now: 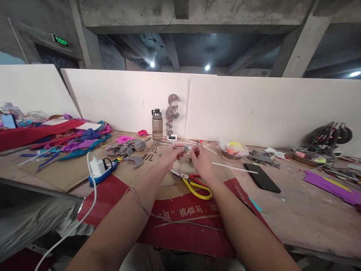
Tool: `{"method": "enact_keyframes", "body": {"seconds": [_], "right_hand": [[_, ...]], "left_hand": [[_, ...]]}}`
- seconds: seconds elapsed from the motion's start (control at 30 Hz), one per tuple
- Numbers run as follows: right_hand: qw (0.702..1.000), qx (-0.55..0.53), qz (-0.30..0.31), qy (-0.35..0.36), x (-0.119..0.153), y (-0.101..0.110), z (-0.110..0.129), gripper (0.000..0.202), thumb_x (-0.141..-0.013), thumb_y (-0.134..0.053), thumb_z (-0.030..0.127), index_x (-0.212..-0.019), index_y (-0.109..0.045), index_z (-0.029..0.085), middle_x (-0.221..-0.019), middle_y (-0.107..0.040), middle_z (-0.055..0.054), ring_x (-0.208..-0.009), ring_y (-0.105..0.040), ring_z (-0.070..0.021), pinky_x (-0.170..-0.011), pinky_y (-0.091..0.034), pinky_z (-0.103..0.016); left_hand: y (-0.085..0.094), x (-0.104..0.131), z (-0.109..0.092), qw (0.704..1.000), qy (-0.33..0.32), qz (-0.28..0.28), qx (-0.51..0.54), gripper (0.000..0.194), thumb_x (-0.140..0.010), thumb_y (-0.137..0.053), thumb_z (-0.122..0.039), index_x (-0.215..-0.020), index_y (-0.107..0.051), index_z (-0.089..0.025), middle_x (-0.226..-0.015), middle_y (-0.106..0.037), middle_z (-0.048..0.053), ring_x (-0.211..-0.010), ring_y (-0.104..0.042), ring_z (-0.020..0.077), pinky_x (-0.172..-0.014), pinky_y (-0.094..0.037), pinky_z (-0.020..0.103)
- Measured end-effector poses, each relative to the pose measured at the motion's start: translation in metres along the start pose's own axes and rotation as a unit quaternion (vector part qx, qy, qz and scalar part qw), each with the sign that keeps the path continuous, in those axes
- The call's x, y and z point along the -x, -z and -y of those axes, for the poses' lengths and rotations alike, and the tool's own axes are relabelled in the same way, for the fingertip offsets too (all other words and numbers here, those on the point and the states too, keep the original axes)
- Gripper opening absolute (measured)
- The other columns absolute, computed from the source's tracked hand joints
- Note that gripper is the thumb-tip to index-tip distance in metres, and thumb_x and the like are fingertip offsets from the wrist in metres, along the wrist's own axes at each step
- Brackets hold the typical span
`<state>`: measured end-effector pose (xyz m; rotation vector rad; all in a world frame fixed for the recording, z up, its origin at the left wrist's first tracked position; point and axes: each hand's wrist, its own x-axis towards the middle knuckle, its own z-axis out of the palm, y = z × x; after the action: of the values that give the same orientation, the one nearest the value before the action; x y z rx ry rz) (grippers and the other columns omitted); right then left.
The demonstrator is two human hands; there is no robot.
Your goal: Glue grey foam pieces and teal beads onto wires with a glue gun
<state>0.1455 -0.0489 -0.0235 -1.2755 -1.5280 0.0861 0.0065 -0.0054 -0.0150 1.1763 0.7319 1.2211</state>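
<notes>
Above the cardboard, my left hand (172,155) pinches a small grey piece (186,149), too small to name closely. My right hand (202,161) meets it from the other side, fingertips closed at the piece's edge. Scissors with yellow and red handles (201,192) lie open beneath the hands, partly covered by my right hand. Grey yarn (180,221) crosses my left forearm and trails over the printed cardboard sheet (180,239). A clear thin rod (234,167) runs from beside my right hand onto a black phone (262,177).
A water bottle (157,126) stands behind, near a hanging grey decoration (172,113) and small clock (172,137). Left are a white charger (97,167), a grey crescent (135,162) and coloured fabric (81,141). Right are a bowl (232,155) and purple sheet (329,186).
</notes>
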Motion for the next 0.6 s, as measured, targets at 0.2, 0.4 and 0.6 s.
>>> {"method": "enact_keyframes", "body": {"seconds": [0.2,0.4,0.6], "right_hand": [[0.999,0.016,0.038,-0.004,-0.001,0.005,0.000,0.008,-0.082,-0.046,0.026,-0.080,-0.052,0.022,-0.075,-0.059,-0.001,-0.069,-0.053,-0.0168,-0.070,-0.040,-0.030],[0.998,0.015,0.056,-0.015,-0.002,0.005,-0.004,0.010,-0.082,-0.046,0.026,-0.077,-0.052,0.022,-0.071,-0.059,-0.001,-0.067,-0.052,-0.0171,-0.067,-0.038,-0.029],[0.997,0.021,0.080,-0.008,0.000,0.004,-0.011,0.014,-0.081,-0.041,0.017,-0.078,-0.054,0.021,-0.077,-0.062,-0.003,-0.073,-0.054,-0.0171,-0.070,-0.039,-0.028]], "left_hand": [[0.004,-0.006,0.001,0.999,0.025,-0.023,0.029,0.018,-0.071,-0.072,-0.016,-0.084,-0.061,-0.013,-0.066,-0.064,0.001,-0.055,-0.060,0.0080,-0.049,-0.040,0.018],[-0.002,-0.019,-0.004,0.998,0.041,-0.014,0.055,0.017,-0.069,-0.071,-0.013,-0.077,-0.056,-0.014,-0.067,-0.065,0.002,-0.061,-0.065,0.0104,-0.053,-0.045,0.018],[-0.008,-0.019,-0.009,0.999,0.049,-0.001,0.002,0.022,-0.068,-0.068,-0.008,-0.080,-0.052,-0.016,-0.066,-0.065,0.002,-0.064,-0.068,0.0157,-0.058,-0.050,0.024]]}}
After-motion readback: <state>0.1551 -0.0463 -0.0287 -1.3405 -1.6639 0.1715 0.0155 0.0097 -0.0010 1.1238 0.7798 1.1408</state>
